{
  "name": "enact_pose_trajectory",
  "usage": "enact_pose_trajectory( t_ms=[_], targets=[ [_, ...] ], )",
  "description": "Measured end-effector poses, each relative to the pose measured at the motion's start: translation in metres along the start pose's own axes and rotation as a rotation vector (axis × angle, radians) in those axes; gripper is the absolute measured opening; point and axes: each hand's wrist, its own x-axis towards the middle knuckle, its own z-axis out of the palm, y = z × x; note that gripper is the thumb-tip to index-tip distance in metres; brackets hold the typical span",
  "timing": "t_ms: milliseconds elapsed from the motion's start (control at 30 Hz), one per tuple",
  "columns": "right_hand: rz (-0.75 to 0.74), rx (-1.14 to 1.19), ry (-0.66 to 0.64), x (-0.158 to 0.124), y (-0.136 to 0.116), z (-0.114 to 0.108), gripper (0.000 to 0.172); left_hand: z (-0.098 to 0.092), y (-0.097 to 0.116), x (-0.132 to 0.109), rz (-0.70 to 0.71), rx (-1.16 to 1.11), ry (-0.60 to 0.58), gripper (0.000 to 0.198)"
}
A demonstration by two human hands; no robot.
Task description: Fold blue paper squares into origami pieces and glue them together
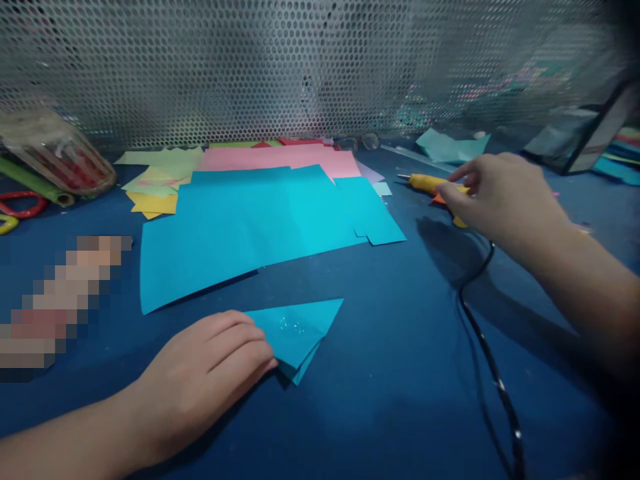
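Folded bright-blue paper piece with a pointed right end and glossy clear spots (293, 330) lies at near centre on the dark-blue tabletop (380, 413), its left end beneath the left hand (210, 373), whose fingers sit together; I cannot tell whether they pinch it. From far left, a tilted clear jar with red contents (65, 157) precedes large bright-blue paper sheets (260, 217), then the right hand (500, 193) touches a yellow glue gun with a black cable (427, 184), its grip's firmness unclear.
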Motion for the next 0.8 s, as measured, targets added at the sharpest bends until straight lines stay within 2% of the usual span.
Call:
enact_pose_trajectory(
  t_ms=[33,133,167,233,300,367,433,633,800],
  targets=[
    [-0.085,0.044,0.01,-0.008,-0.009,0.001,0.017,0.001,0.0,0.0,-0.012,-0.015,-0.007,0.022],
    [-0.327,0.191,-0.113,-0.038,-0.04,0.006,0.008,0.004,0.0,0.001,-0.048,-0.051,-0.027,0.018],
    [-0.433,0.256,-0.179,-0.049,-0.049,0.007,0.01,0.004,-0.001,0.001,-0.058,-0.06,-0.036,0.017],
    [-0.758,0.505,-0.324,-0.068,-0.062,0.008,0.018,0.004,-0.001,0.0,-0.074,-0.076,-0.053,0.015],
    [-0.892,0.663,-0.517,-0.083,-0.07,0.005,0.017,0.005,-0.001,-0.002,-0.087,-0.089,-0.065,0.015],
    [-0.893,0.73,-0.657,-0.092,-0.074,0.002,0.014,0.005,-0.002,-0.003,-0.11,-0.098,-0.071,0.015],
    [-0.888,0.763,-0.698,-0.098,-0.077,0.0,0.014,0.006,-0.002,-0.004,-0.146,-0.1,-0.071,0.017],
    [-0.843,0.74,-0.545,-0.111,-0.091,0.013,0.016,0.007,0.002,-0.001,-0.25,-0.091,-0.073,0.023],
    [-0.858,0.71,-0.446,-0.115,-0.096,0.019,0.02,0.004,0.002,0.003,-0.158,-0.048,-0.061,0.023]
  ],
)
